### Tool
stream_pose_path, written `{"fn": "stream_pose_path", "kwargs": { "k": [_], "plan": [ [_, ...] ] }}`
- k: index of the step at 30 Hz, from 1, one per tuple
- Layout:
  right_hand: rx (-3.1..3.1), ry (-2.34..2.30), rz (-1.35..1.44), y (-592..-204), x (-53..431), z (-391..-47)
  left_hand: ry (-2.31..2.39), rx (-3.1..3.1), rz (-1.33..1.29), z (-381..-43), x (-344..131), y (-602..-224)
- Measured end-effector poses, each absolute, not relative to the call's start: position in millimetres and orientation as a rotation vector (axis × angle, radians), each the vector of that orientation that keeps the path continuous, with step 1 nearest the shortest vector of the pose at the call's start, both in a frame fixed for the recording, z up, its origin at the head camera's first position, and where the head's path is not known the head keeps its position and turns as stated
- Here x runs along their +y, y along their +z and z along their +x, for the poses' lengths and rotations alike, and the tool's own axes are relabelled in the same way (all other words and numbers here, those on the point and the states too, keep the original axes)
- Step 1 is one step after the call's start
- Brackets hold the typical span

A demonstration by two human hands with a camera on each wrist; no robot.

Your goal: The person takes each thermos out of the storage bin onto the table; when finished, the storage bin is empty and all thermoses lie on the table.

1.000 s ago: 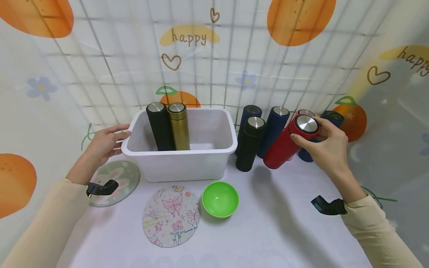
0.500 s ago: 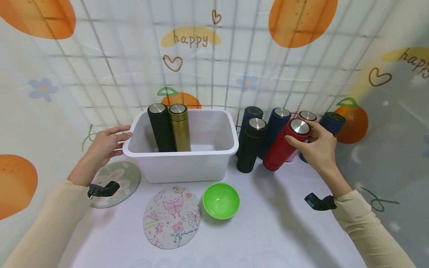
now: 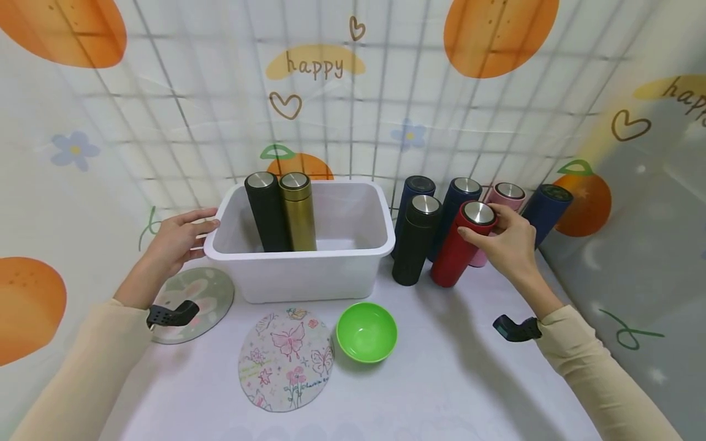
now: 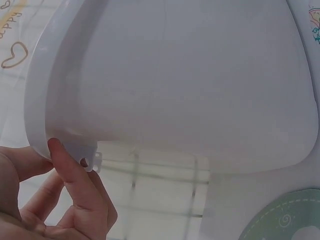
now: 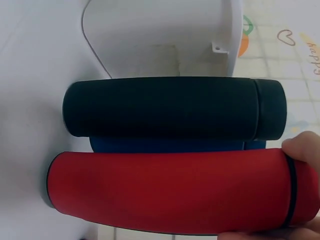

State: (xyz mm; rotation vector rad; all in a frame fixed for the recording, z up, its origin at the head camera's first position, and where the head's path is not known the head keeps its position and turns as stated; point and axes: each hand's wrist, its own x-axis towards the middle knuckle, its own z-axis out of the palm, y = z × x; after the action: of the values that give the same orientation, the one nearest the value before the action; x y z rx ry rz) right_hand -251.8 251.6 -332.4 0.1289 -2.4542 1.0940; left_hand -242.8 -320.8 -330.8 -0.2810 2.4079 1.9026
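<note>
My right hand [image 3: 510, 239] grips a red thermos flask [image 3: 456, 257] round its top, just at the steel-topped lid. The flask leans slightly, its base close to the tabletop, beside a black thermos flask [image 3: 415, 245]. In the right wrist view the red flask [image 5: 170, 192] lies across the foreground, thumb and fingers at its lid end. My left hand [image 3: 175, 240] holds the left rim of a white plastic bin [image 3: 298, 275]. The left wrist view shows its fingers [image 4: 75, 175] at the underside of that rim. Inside the bin stand a black flask [image 3: 268, 214] and a gold flask [image 3: 299, 220].
Behind the red flask stand two blue flasks, a pink flask [image 3: 507, 195] and a tilted dark blue flask [image 3: 546, 211]. A green bowl [image 3: 366, 332] and a round butterfly mat [image 3: 287, 361] lie in front of the bin. A green rabbit mat [image 3: 212, 306] is at left.
My right hand has moved left and down with the red flask, which now stands more upright. More of the pink and dark blue flasks shows behind it. The left hand stays at the bin's rim.
</note>
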Motion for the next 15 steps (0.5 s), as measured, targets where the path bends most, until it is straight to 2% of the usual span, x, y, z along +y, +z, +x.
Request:
{"fn": "stream_pose_path", "kwargs": {
  "k": [15],
  "plan": [
    [-2.575,1.096,0.090,-334,258,-271,1.957,2.363,-0.258,-243,-321,-332]
  ]
}}
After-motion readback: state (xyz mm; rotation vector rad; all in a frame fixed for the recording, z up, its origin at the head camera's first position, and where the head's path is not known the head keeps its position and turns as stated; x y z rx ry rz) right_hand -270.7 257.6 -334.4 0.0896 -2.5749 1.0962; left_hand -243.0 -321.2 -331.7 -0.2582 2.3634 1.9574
